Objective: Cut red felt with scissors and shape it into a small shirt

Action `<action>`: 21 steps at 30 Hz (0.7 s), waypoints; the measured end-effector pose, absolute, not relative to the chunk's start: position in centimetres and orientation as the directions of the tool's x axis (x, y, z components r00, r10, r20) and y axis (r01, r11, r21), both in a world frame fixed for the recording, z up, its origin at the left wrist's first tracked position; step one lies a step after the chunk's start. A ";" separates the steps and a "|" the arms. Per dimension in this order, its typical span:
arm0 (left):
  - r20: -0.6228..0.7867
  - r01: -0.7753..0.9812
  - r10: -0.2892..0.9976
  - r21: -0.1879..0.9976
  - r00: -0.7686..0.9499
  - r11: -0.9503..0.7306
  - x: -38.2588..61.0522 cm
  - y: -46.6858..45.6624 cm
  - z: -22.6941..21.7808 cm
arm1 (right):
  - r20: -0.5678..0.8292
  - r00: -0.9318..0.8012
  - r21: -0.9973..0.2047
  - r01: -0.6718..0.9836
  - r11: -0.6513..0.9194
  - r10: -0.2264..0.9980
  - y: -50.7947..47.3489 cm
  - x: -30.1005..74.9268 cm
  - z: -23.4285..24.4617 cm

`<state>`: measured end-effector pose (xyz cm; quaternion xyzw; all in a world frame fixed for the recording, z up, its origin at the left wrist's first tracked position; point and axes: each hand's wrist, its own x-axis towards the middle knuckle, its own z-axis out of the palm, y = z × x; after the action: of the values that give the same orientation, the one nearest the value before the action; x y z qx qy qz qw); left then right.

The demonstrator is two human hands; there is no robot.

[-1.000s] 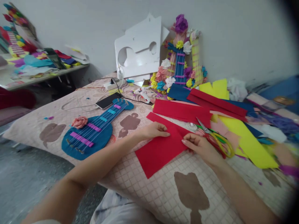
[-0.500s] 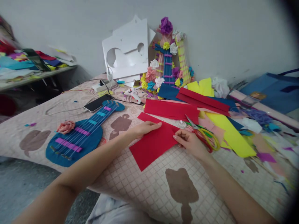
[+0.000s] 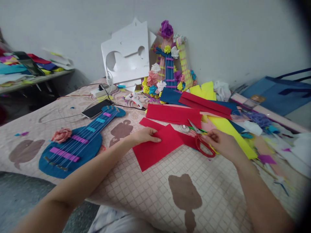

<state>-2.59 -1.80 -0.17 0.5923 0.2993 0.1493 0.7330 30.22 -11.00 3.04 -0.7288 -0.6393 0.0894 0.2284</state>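
Observation:
My left hand (image 3: 145, 136) holds a red paper-like sheet (image 3: 161, 147) by its left side, with the thumb lying on top. The sheet rests at a slant over another red piece on the table. To its right, my right hand (image 3: 218, 142) has its fingers closed at the handles of red-handled scissors (image 3: 205, 149). The scissors' blades point away to the upper left, beside a red strip (image 3: 175, 114). Part of the handles is hidden behind the fingers. On the left lies a blue toy guitar (image 3: 85, 142) with purple bars, white strings and a pink paper flower (image 3: 61, 135).
Behind the guitar lie a phone (image 3: 97, 109), a power strip (image 3: 102, 92) and a white glue gun (image 3: 134, 99). White cut-out boards (image 3: 125, 72) and flower-trimmed guitars (image 3: 169, 71) lean at the wall. Yellow sheets (image 3: 230, 134) and scraps spread rightward, near a blue bag (image 3: 279, 94).
My right hand has let go of the red sheet and moved right onto the scissors, whose red handles have swung slightly. My left hand stays on the sheet. The view has shifted a little rightward.

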 end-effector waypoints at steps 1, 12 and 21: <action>-0.264 0.127 0.576 0.955 0.774 0.267 -2.6 -1.8 -0.2 | 0.153 0.167 -0.385 0.918 -0.097 0.974 -11.1 30.8 2.9; -0.267 0.110 0.587 0.951 0.764 0.289 -2.8 -2.3 0.4 | 0.061 0.211 -0.154 0.968 -0.199 0.976 -11.1 32.6 0.8; -0.263 0.118 0.612 0.956 0.746 0.267 -3.1 -1.9 0.1 | 0.021 0.231 -0.116 0.967 -0.227 0.973 -11.0 32.4 1.8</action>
<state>-3.08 -1.95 0.12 0.5813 0.3139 0.1690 0.7314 32.41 -11.04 1.81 -0.7828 -0.6195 0.0281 0.0521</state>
